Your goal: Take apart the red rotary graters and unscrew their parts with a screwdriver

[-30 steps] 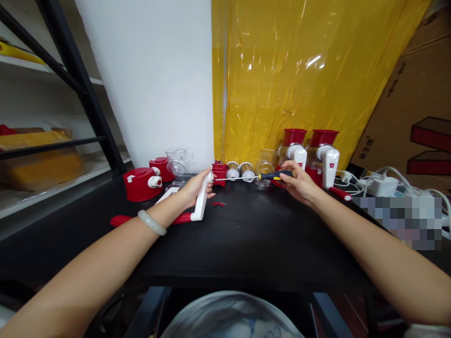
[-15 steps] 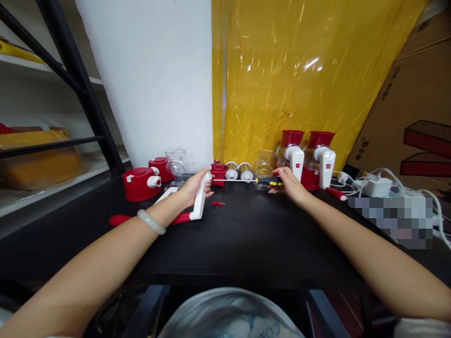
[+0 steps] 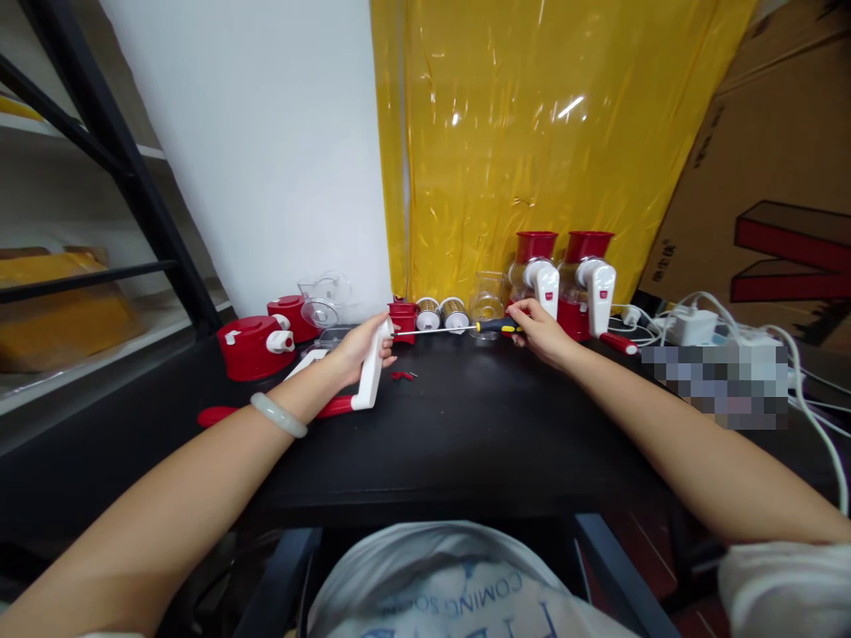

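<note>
My left hand [image 3: 357,351] is closed round a white plastic crank arm [image 3: 369,383] with a red handle [image 3: 332,408], holding it upright on the black table [image 3: 465,434]. My right hand [image 3: 540,330] grips the black and yellow handle of a screwdriver [image 3: 465,328]. The shaft runs level to the left and its tip meets the top of the white arm. Small red bits [image 3: 401,376] lie on the table just right of the arm.
Along the back stand two red and white grinders [image 3: 565,279], two metal drums [image 3: 441,313], a small red part [image 3: 402,317], clear cups [image 3: 325,301] and red lids [image 3: 256,346]. White cables and a power strip [image 3: 698,328] lie at right. A black shelf frame [image 3: 120,177] stands left.
The view has shifted, so everything sits a little further left. Both hands keep their grips, with the screwdriver tip still at the top of the white arm.
</note>
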Demonstrator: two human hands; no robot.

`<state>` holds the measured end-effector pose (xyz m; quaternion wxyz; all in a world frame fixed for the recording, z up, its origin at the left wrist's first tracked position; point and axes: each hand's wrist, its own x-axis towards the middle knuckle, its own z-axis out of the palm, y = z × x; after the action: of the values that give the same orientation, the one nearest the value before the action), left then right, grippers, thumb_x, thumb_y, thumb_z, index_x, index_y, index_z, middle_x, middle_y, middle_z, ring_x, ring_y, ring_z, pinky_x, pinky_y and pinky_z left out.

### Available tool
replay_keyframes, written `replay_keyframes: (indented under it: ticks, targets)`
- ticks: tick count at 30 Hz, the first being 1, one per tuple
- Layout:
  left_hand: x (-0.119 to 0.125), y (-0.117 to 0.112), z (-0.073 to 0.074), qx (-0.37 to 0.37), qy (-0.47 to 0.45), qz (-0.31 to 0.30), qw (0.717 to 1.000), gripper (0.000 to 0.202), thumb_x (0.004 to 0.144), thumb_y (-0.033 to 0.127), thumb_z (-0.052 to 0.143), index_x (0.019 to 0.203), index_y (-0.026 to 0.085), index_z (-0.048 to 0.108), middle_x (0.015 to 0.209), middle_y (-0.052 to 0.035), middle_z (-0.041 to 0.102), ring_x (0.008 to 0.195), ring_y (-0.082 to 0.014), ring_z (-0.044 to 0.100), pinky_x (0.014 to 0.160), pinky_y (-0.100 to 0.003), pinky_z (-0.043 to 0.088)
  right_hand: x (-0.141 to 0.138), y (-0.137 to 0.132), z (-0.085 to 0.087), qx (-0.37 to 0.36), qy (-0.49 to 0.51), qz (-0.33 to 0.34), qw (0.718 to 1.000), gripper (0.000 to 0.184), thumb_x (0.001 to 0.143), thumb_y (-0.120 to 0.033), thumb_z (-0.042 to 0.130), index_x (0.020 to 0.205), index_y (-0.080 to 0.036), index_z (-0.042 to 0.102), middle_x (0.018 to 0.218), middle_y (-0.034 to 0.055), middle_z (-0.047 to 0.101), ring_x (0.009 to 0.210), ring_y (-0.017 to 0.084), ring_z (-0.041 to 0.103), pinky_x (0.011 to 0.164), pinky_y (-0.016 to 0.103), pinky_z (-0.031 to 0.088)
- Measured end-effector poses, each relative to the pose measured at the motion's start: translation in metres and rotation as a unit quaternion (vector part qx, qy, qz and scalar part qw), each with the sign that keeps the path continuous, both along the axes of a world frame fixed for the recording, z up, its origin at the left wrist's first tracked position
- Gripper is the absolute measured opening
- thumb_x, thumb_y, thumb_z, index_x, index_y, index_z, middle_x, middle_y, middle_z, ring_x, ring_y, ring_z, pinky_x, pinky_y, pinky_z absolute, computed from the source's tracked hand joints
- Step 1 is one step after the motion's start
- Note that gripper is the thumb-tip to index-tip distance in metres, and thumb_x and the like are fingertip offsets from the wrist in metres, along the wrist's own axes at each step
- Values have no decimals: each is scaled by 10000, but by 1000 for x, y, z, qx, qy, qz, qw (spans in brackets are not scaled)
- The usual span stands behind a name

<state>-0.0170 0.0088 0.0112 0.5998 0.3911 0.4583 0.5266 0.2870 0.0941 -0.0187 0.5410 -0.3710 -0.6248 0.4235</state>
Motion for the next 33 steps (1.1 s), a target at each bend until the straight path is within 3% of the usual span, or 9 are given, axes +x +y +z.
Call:
replay_keyframes:
  ticks: [8, 14, 19, 23, 26, 30, 33]
  targets:
    - [0, 0, 2, -18, -15, 6, 1000, 341, 892, 429, 495, 686, 159, 524, 479, 27, 438, 388, -90, 448, 411, -200, 457, -3, -3, 2, -50, 98, 47, 993, 409, 671, -477, 756, 860, -232, 488, 711, -55, 548, 538, 69, 523, 434, 182, 374]
    - [1, -2, 4, -9, -32, 23, 999, 355, 881, 441, 516, 653, 170, 496, 475, 31, 430, 377, -93, 438, 398, -216, 454, -2, -6, 1, -60, 115, 99, 987, 474, 613, -464, 795, 792, -237, 419, 705, -70, 537, 586, 96, 558, 548, 247, 465]
    - [-1, -1, 4, -20, -31, 19, 999, 365, 901, 435, 485, 665, 158, 511, 480, 31, 431, 379, -78, 436, 408, -197, 460, -3, -10, -1, -80, 160, 106, 978, 415, 649, -336, 793, 873, -264, 452, 729, -68, 550, 580, 102, 552, 602, 290, 494]
    - [-1, -1, 3, -21, -22, 21, 999, 319, 897, 406, 502, 695, 161, 522, 477, 37, 438, 385, -80, 447, 439, -207, 489, -8, -9, -4, -147, 205, 85, 964, 290, 728, -224, 715, 889, -267, 479, 699, -60, 566, 570, 104, 566, 614, 281, 510]
    - [1, -2, 0, -23, -15, 45, 999, 268, 879, 375, 546, 714, 164, 528, 474, 43, 454, 386, -79, 450, 483, -226, 522, -16, -7, -5, -201, 188, 60, 960, 146, 847, -306, 594, 813, -238, 469, 642, -28, 574, 554, 118, 586, 604, 283, 527]
    - [4, 2, -3, -15, -33, 121, 992, 207, 853, 333, 583, 734, 173, 527, 491, 43, 494, 398, -80, 470, 513, -236, 538, -30, -2, -5, -247, 83, 8, 965, 377, 905, -579, 414, 782, -226, 461, 561, 31, 592, 470, 141, 562, 459, 262, 482]
    - [4, 8, -2, -28, -27, 132, 990, 253, 845, 366, 587, 698, 180, 501, 468, 43, 478, 373, -85, 457, 427, -205, 479, -38, 2, -8, -234, 24, -64, 970, 389, 902, -566, 440, 742, -212, 465, 455, 0, 512, 335, 91, 400, 332, 197, 336]
